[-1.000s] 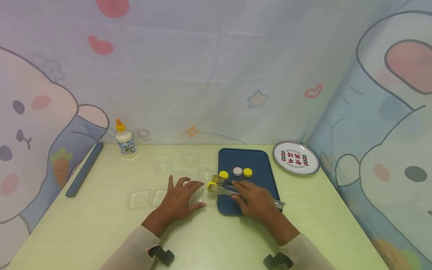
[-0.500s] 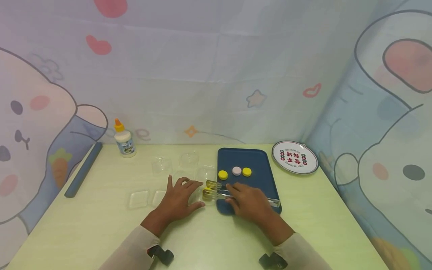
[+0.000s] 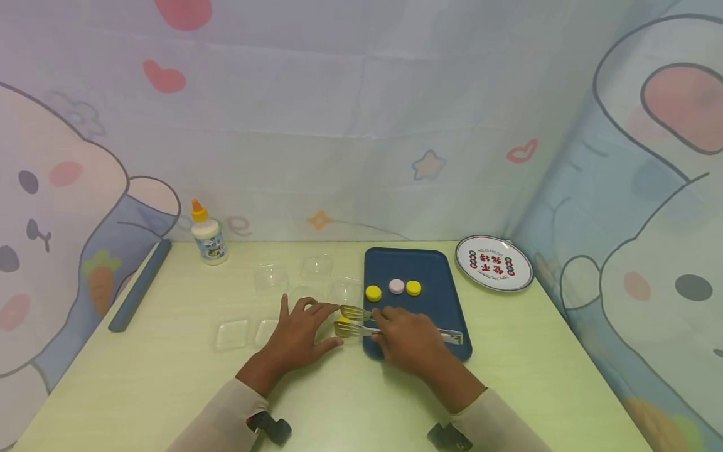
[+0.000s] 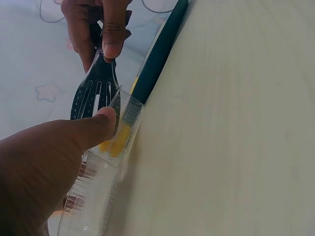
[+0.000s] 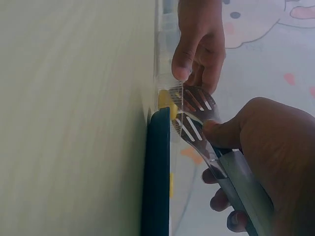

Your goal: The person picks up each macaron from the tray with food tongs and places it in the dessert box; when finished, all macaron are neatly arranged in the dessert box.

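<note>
My right hand (image 3: 411, 342) grips metal tongs (image 3: 452, 336) with slotted heads. The tong heads stand apart at a clear plastic box (image 4: 129, 110), with a yellow macaron (image 3: 342, 324) low in it between or just below them; whether they still touch it I cannot tell. My left hand (image 3: 299, 336) holds the box from its left side, thumb against the near wall in the left wrist view and fingers beyond. On the blue tray (image 3: 390, 260) to the right lie two more macarons, a yellow one (image 3: 413, 288) and a pale lilac one (image 3: 396, 286), beside another yellow macaron (image 3: 373, 293).
Several clear plastic boxes (image 3: 271, 276) stand behind my left hand, and clear lids (image 3: 232, 334) lie to its left. A glue bottle (image 3: 209, 238) is at the back left, a dark roll (image 3: 140, 285) along the left edge, a printed plate (image 3: 494, 263) at the back right.
My right hand has moved left and slightly nearer with the tongs, bringing the yellow macaron down into the clear box; the tong heads look more spread. My left hand has stayed in place.
</note>
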Demonstrator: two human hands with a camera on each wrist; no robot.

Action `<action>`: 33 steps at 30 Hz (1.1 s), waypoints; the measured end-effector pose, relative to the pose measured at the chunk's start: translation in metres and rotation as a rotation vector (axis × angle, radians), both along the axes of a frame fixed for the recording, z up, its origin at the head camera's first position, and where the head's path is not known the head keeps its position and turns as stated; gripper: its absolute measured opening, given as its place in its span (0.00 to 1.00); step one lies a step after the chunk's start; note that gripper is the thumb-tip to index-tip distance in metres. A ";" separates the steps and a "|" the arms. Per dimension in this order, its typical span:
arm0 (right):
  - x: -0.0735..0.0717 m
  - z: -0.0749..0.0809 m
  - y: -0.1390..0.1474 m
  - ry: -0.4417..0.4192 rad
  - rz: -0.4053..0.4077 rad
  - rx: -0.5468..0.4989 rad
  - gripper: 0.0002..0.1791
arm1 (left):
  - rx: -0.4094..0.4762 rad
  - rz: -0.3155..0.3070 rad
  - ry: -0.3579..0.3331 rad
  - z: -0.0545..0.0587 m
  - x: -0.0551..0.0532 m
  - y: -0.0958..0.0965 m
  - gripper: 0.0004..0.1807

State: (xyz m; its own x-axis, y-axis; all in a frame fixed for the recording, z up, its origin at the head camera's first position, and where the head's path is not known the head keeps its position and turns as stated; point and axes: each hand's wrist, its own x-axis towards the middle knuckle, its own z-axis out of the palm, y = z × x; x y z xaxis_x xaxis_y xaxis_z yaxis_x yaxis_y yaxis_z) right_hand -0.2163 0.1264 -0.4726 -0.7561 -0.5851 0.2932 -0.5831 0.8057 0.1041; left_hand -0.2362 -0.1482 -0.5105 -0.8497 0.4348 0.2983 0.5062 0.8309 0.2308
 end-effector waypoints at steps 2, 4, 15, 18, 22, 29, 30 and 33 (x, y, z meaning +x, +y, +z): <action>0.000 0.000 -0.002 -0.012 -0.009 0.012 0.27 | 0.004 0.002 0.001 0.000 0.000 0.000 0.37; 0.000 0.000 -0.002 -0.019 -0.015 0.012 0.27 | 0.006 0.004 0.007 -0.001 0.001 0.000 0.37; 0.000 -0.007 0.015 0.003 -0.021 -0.103 0.28 | 0.006 0.016 -0.030 0.001 0.003 -0.001 0.38; -0.003 -0.011 0.024 0.064 -0.036 -0.150 0.28 | -0.005 0.019 -0.026 0.000 0.002 -0.002 0.38; -0.008 -0.016 0.037 0.138 -0.077 -0.198 0.28 | -0.010 0.013 -0.019 0.000 0.002 -0.005 0.40; -0.016 -0.020 0.047 0.191 -0.113 -0.236 0.28 | 0.010 0.009 0.036 0.005 0.008 -0.020 0.44; -0.017 -0.020 0.048 0.185 -0.123 -0.239 0.28 | 0.003 0.015 0.049 0.005 0.008 -0.023 0.44; -0.020 -0.022 0.052 0.164 -0.158 -0.247 0.27 | -0.005 0.026 0.060 0.007 0.011 -0.034 0.44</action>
State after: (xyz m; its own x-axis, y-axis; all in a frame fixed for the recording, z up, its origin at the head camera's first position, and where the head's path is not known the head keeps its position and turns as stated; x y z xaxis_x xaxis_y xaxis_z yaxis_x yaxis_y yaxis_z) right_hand -0.2360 0.1788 -0.4941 -0.7627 -0.3607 0.5368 -0.4406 0.8974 -0.0231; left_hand -0.2252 -0.1823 -0.5030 -0.8416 0.4142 0.3467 0.4970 0.8451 0.1968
